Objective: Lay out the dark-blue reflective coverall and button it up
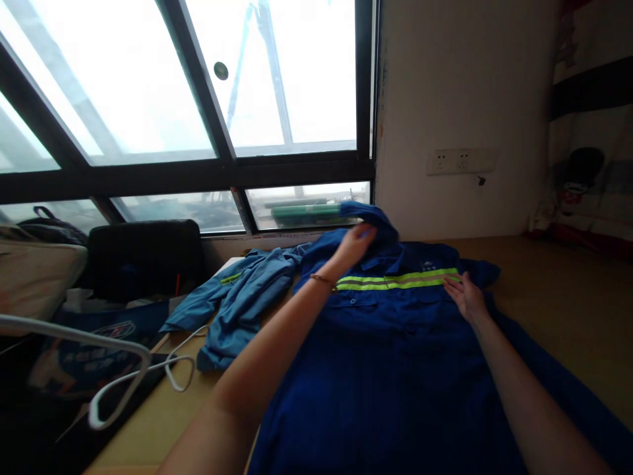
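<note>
A dark blue work jacket [395, 356] with a yellow-green reflective stripe lies spread flat in front of me on a wooden surface [568, 297]. My left hand [353, 245] reaches to the far end and grips the jacket's collar area, lifting a fold of the cloth. My right hand [465, 295] lies flat and open on the jacket's chest, just below the right end of the stripe.
A lighter blue garment [237, 297] lies crumpled to the left of the jacket. White clothes hangers [123, 376] rest at the left edge. A black bag [143, 257] stands under the window. A wall socket [459, 160] is on the white wall behind.
</note>
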`<action>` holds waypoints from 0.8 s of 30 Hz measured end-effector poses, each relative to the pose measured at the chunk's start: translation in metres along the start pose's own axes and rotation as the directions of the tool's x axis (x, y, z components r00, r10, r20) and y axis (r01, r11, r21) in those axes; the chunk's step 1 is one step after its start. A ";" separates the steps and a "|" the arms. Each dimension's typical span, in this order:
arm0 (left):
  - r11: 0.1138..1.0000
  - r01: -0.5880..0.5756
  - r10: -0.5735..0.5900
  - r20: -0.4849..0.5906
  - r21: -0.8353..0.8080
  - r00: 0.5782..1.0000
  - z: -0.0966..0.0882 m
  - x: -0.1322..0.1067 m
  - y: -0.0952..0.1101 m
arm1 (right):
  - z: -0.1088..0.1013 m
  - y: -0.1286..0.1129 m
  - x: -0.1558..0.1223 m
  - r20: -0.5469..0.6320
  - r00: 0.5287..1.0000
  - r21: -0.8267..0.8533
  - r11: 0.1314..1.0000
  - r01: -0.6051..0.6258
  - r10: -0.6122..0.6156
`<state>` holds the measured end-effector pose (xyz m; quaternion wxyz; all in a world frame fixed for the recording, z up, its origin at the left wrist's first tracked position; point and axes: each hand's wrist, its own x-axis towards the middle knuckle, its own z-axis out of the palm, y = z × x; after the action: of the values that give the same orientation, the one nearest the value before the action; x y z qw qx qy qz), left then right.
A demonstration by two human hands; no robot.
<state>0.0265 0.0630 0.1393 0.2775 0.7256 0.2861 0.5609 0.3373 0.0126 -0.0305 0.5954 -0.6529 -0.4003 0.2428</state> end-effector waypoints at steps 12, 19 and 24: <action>0.460 0.050 -0.558 0.245 0.886 0.793 0.012 -0.063 -0.092 | -0.025 0.013 0.016 0.080 0.949 0.503 0.809 -0.303 0.306; 0.266 0.237 -0.584 -0.039 0.934 0.811 -0.050 -0.103 -0.151 | -0.009 0.017 0.032 -0.074 0.945 0.530 0.815 -0.232 0.317; 0.226 0.321 -0.559 -0.148 0.920 0.816 -0.057 -0.103 -0.161 | -0.010 0.002 0.053 -0.264 0.962 -0.057 0.997 0.053 -0.066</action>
<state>-0.0670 0.1027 -0.0326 0.0033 0.6954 0.7085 0.1201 0.3756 0.0502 -0.0221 0.6345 -0.6817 -0.3423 0.1250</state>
